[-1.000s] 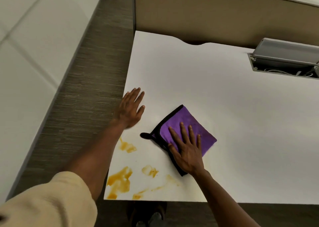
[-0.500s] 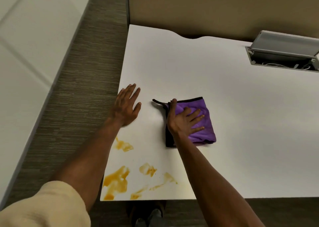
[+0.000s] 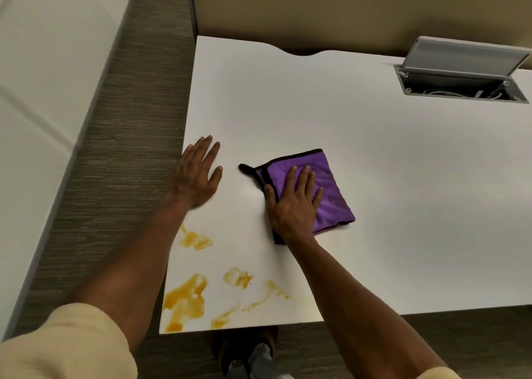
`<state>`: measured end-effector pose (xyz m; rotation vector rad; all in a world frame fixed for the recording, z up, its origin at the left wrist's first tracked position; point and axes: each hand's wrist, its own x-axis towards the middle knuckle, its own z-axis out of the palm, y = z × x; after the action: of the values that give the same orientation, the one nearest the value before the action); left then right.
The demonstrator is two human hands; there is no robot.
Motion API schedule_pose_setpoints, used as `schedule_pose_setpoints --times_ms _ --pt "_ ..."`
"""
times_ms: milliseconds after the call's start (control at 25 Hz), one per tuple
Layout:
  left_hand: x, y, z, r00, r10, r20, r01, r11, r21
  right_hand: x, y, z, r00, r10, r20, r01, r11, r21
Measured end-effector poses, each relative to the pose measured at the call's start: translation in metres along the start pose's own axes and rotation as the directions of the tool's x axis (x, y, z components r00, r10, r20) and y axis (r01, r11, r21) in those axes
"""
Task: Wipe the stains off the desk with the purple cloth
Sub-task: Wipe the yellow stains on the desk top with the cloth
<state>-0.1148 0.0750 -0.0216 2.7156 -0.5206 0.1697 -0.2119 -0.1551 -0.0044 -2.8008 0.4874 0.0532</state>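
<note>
A white desk (image 3: 374, 191) fills most of the view from above, its left edge running beside a strip of grey-brown carpet (image 3: 121, 154) and its far edge meeting a tan partition wall (image 3: 331, 10). At the desk's far right corner a grey cable hatch (image 3: 460, 73) stands with its lid tilted up, white cables showing in the recess beneath. A person leans over the near edge, both bare forearms reaching forward from pale yellow sleeves (image 3: 66, 347). Orange-brown stains (image 3: 187, 298) are smeared across the near left corner of the desk, some at the front edge and one patch farther in beside the left forearm. The folded purple cloth (image 3: 331, 194), trimmed in black, lies flat on the desk beyond the stains and apart from them, a black loop sticking out from its left corner. The right hand (image 3: 293, 206) rests palm down on the left half of the cloth, fingers straight and slightly spread, the thumb lying along the black trim. The left hand (image 3: 195, 177) lies flat on the bare desk near its left edge, fingers extended and holding nothing, just left of the cloth without touching it. Below the desk edge, the toes of dark shoes (image 3: 250, 358) show on the carpet.
</note>
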Motion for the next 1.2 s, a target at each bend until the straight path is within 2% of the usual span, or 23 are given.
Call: schedule_pose_setpoints --times_ms 160,320,440,520,560,640,760,840,920,1040,1120,1200 --pt "-0.001 -0.002 0.001 1.000 0.002 0.007 -0.002 1.000 0.012 0.004 0.026 -0.005 0.990 -0.139 0.029 0.140 0.990 -0.029" --pt "-0.002 0.000 0.000 1.000 0.004 0.008 -0.004 1.000 -0.004 0.014 0.026 -0.014 0.981 -0.174 0.087 0.174 0.985 0.009" --pt "-0.003 0.001 -0.002 1.000 0.002 0.004 -0.002 1.000 -0.015 -0.026 0.062 -0.019 0.897 -0.423 0.127 0.420 0.906 0.045" --pt "-0.003 0.001 -0.002 1.000 0.005 0.006 -0.005 1.000 -0.007 -0.055 0.099 -0.024 0.844 -0.515 0.151 0.514 0.857 0.047" --pt "-0.002 0.000 -0.003 1.000 0.001 0.010 -0.001 1.000 -0.006 -0.057 0.113 -0.026 0.842 -0.516 0.156 0.514 0.856 0.055" --pt "-0.003 0.000 -0.001 1.000 0.003 0.009 -0.003 1.000 0.003 -0.044 0.120 -0.029 0.891 -0.429 0.145 0.428 0.903 0.039" --pt "-0.002 -0.001 0.001 1.000 0.012 -0.005 -0.012 1.000 0.007 -0.010 0.086 -0.026 0.975 -0.211 0.076 0.213 0.977 -0.020" --pt "-0.003 -0.001 0.002 1.000 0.019 -0.002 -0.019 1.000 0.005 0.001 0.060 -0.022 0.984 -0.161 0.080 0.164 0.986 -0.035" --pt "-0.002 -0.001 0.002 1.000 0.023 -0.014 -0.023 1.000 -0.010 -0.009 0.048 -0.018 0.958 -0.261 0.117 0.263 0.965 0.000" --pt "-0.003 0.000 0.000 0.999 0.030 -0.014 -0.030 1.000 -0.004 -0.065 0.075 -0.018 0.866 -0.472 0.163 0.481 0.876 -0.020" --pt "-0.005 0.000 0.002 0.999 0.053 0.001 -0.053 0.998 0.014 -0.092 0.110 -0.022 0.846 -0.509 0.162 0.517 0.856 -0.011" --pt "-0.004 -0.002 0.002 0.997 0.062 0.037 -0.063 0.998 0.019 -0.087 0.133 -0.032 0.875 -0.458 0.158 0.461 0.887 0.018"
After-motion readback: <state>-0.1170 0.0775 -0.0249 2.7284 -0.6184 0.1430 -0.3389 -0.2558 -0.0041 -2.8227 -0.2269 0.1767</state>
